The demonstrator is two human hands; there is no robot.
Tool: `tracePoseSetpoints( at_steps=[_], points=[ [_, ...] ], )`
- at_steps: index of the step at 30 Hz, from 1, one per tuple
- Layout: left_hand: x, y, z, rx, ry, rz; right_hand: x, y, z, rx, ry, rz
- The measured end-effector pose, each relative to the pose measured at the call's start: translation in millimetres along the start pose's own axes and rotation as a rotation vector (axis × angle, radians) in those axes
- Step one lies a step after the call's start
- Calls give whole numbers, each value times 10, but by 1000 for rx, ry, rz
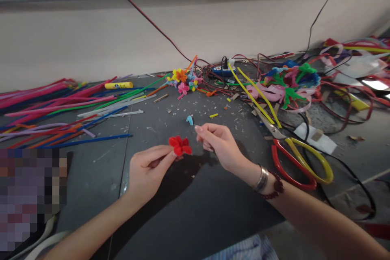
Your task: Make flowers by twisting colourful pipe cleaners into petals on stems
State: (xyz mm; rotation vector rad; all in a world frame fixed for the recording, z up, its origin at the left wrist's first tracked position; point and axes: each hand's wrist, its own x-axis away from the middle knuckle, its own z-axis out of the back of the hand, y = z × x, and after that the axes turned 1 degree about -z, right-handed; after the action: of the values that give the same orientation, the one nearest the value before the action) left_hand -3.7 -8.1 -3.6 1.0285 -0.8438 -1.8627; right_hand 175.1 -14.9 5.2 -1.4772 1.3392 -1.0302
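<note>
My left hand (pixel 148 170) pinches a small red pipe-cleaner flower (pixel 180 145) between thumb and fingers, holding it just above the dark table (pixel 170 211). My right hand (pixel 217 142) hovers a little to the right of the flower, fingers loosely curled with the tips close together; I see nothing in them. A bracelet and a bead band sit on the right wrist.
Long coloured pipe cleaners (pixel 61 109) lie spread at the left. A bunch of finished small flowers (pixel 183 81) lies at the back centre. Scissors with red and yellow handles (pixel 298 162) lie at the right, near tangled wires, ribbons (pixel 286 85) and a power strip (pixel 224 70). Scraps litter the middle.
</note>
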Motion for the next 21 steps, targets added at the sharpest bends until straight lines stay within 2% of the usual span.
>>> tracePoseSetpoints(
  at_steps=[2,5,7,9,12,16,21],
  points=[
    [1,-13,11,-152,114,-122,7,-16,15,70,-73,-17],
    [4,-30,35,-275,152,-318,36,18,8,62,-329,-165],
    [8,-49,46,-332,176,-432,59,63,-21,-32,-387,-236],
    [10,-69,51,-381,184,-496,80,103,-59,-127,-381,-273],
    [9,-85,47,-402,163,-518,101,137,-104,-203,-343,-283],
    [10,-59,33,-385,140,-525,112,157,-123,-181,-285,-247],
    [29,-41,26,-377,114,-481,108,170,-120,-131,-283,-154]
  ],
)
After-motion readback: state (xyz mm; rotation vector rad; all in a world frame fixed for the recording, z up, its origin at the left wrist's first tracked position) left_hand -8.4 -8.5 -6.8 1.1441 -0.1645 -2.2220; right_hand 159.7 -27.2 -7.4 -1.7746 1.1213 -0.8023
